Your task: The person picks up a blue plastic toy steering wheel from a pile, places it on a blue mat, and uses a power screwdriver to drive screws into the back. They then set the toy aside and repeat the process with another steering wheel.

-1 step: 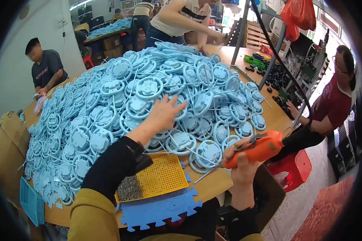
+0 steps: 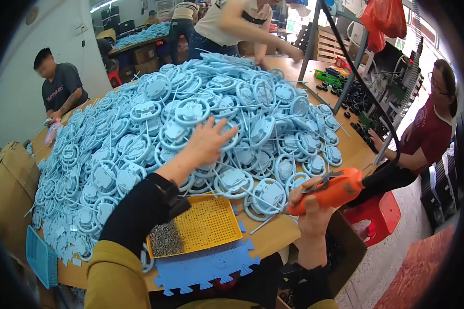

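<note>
One blue basket stands at the near left corner of the worktop. Dozens of pale blue plastic wheels are heaped from there toward the right edge. By the near edge, small metal pieces lie in the left end of a yellow tray, behind a blue foam mat. The left hand spreads wide at the heap; contact is unclear. Farther right, the right hand grips an orange power tool.
</note>
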A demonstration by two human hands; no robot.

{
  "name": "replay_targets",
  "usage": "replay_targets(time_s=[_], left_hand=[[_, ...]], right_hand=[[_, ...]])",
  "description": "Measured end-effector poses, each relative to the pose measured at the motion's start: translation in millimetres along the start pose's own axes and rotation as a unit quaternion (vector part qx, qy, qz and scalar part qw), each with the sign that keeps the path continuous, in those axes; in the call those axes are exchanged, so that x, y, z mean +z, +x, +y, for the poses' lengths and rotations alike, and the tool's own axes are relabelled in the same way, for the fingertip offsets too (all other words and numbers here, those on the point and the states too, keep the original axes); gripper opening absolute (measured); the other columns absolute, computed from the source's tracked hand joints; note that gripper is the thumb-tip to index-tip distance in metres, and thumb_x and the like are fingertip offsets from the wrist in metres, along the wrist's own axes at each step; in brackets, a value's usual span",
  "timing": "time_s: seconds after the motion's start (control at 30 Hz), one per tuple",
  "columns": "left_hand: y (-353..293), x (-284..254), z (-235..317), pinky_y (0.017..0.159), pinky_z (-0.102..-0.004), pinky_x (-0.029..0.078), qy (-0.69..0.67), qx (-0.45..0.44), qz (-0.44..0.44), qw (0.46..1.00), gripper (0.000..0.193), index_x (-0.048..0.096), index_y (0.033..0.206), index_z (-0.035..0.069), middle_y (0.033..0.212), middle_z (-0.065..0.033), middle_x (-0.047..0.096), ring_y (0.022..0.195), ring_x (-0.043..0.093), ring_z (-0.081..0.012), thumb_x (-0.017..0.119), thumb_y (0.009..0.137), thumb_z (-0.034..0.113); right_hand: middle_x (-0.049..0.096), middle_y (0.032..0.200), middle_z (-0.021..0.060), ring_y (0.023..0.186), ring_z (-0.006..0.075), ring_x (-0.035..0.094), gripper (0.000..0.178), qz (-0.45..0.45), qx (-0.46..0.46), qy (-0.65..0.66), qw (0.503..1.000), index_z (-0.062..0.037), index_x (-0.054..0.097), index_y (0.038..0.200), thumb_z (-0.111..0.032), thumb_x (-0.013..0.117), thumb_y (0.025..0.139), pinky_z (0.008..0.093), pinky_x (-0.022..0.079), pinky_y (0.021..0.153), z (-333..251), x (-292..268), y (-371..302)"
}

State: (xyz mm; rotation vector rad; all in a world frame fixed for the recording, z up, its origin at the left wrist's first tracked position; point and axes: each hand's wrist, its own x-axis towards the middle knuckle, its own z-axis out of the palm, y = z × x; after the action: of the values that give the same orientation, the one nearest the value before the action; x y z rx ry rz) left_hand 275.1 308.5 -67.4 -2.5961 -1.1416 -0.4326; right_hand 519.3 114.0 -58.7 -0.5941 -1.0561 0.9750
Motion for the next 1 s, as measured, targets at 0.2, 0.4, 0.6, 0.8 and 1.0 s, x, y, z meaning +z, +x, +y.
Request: replay_targets(time_s=[0.2,0.4,0.6,0.8,1.0], left_hand=[[-58.7,-62.6,-66.8,0.092,-0.0409,0.044,-0.068,-0.054,0.228,0.97,0.068,0.047,0.133,0.016,0.129,-0.0135,0.046,0.115,0.048,-0.0364,0.066,0.068,0.011],[-140.3,-44.6,-173.4,0.07,-0.0307,0.052,-0.512,-0.477,0.323,0.637,0.053,0.052,0.121,0.001,0.1,-0.0076,0.061,0.079,0.063,-0.0192,0.07,0.079,0.028],[-184.5,-38.3,-198.2,0.095,-0.0441,0.041,0.123,-0.524,0.312,0.783,0.066,0.05,0.125,0.002,0.113,-0.018,0.059,0.116,0.048,-0.036,0.074,0.074,0.034],[-80.2,-36.2,55.2,0.099,-0.0541,0.032,-0.113,-0.009,0.061,0.992,0.06,0.059,0.121,0.019,0.128,-0.0159,0.049,0.119,0.045,-0.0363,0.074,0.068,0.041],[-53.9,24.1,95.0,0.086,-0.0623,0.041,-0.107,0.061,-0.126,0.984,0.045,0.053,0.123,0.028,0.137,-0.0112,0.041,0.122,0.042,-0.0414,0.064,0.08,0.027]], right_hand=[[0.056,0.072,0.0083,0.063,0.0168,0.055,0.041,0.026,-0.058,0.006,0.998,-0.0036,0.048,0.103,-0.03,0.072,0.082,0.0291,0.046,0.054,5.0,-9.2,-3.6],[0.056,0.071,0.0081,0.06,0.0168,0.055,0.037,0.01,-0.063,0.004,0.998,-0.0026,0.049,0.103,-0.025,0.071,0.083,0.0286,0.046,0.053,5.7,7.3,-5.2],[0.055,0.07,0.0081,0.06,0.0165,0.054,0.04,-0.012,-0.097,-0.025,0.995,-0.0018,0.049,0.102,-0.03,0.07,0.083,0.0282,0.044,0.053,-12.9,18.2,-6.3],[0.055,0.071,0.0085,0.062,0.0168,0.054,0.031,0.033,-0.101,-0.018,0.994,-0.0017,0.049,0.102,-0.023,0.066,0.087,0.0288,0.046,0.056,-3.3,9.7,-5.6],[0.053,0.07,0.0049,0.06,0.0151,0.052,0.037,0.03,-0.056,0.03,0.998,-0.0061,0.049,0.106,-0.031,0.068,0.086,0.0294,0.046,0.056,-12.6,29.5,-15.7]])
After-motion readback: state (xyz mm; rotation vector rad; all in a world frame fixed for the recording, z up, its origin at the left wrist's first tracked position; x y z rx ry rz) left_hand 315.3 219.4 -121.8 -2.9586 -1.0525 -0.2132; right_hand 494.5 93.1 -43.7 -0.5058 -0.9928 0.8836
